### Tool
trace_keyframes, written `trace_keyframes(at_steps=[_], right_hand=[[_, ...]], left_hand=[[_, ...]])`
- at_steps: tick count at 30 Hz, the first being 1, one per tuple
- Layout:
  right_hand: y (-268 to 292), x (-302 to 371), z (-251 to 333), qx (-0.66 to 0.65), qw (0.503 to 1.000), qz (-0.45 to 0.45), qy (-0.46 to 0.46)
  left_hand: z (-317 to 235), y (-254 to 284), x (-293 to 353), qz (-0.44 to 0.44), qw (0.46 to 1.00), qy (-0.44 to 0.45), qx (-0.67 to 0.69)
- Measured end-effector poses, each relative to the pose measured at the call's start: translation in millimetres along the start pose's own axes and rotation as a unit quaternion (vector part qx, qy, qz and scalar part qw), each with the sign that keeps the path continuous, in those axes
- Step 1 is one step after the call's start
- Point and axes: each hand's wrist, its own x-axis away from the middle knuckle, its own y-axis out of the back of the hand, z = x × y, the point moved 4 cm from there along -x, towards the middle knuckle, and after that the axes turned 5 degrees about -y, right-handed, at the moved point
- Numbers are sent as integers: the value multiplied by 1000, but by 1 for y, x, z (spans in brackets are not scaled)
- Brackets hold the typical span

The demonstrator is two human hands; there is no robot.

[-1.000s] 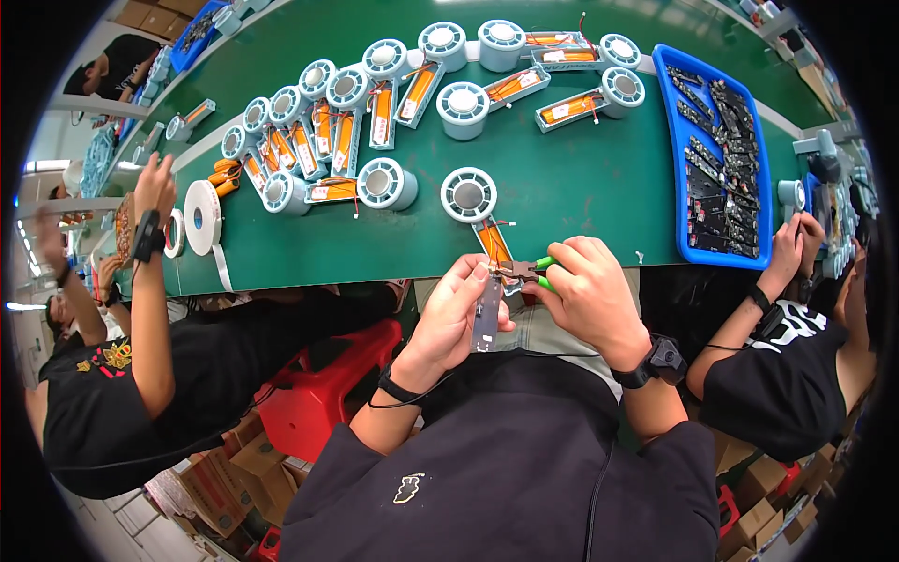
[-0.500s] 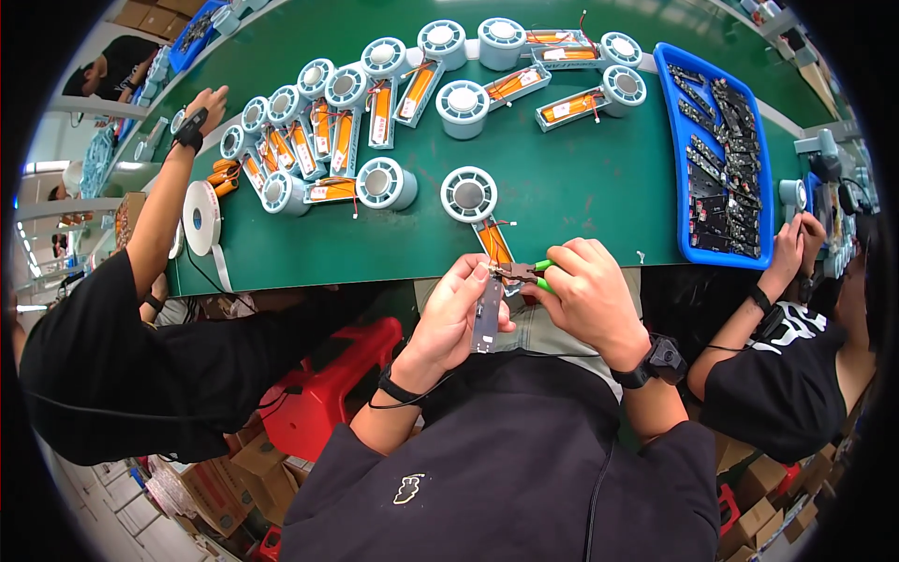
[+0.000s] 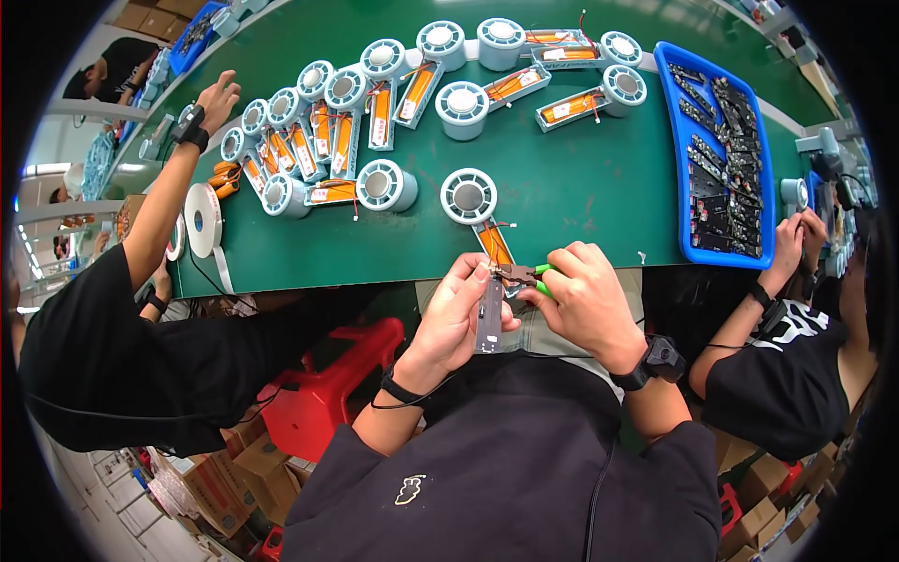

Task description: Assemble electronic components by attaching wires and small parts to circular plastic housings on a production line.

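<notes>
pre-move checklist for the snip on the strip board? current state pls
1. Left hand grips grey strip board: ok.
2. Right hand holds green-handled cutters: ok.
3. Cutter tip on the board's top end: ok, exact spot cannot tell.
4. Left fingertips away from the tip: cannot tell, they sit close.
5. Round grey unit with orange pack on green table in reach: ok.
6. Co-worker's arm away from the work: ok.

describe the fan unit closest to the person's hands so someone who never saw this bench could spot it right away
Start at the green table and follow its near edge to the person's two hands. Just beyond them sits a round pale-blue fan unit with an orange pack trailing toward the left hand. Unlike the others, clustered in rows farther back, it stands alone.
</notes>
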Motion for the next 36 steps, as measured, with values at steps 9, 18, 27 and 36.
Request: trace_keyframes(at_steps=[9,18,27,36], right_hand=[[-2,0,-4,21,993,-110,46],[9,-16,-16,-120,987,104,-20],[4,-14,-3,-21,999,27,26],[-5,-7,-1,32,990,-118,64]], left_hand=[[2,-4,-2,-4,999,-14,46],[-1,5,-7,33,999,-24,8],[-3,1,-6,-46,998,-30,-10],[-7,-6,-5,-39,998,-13,40]])
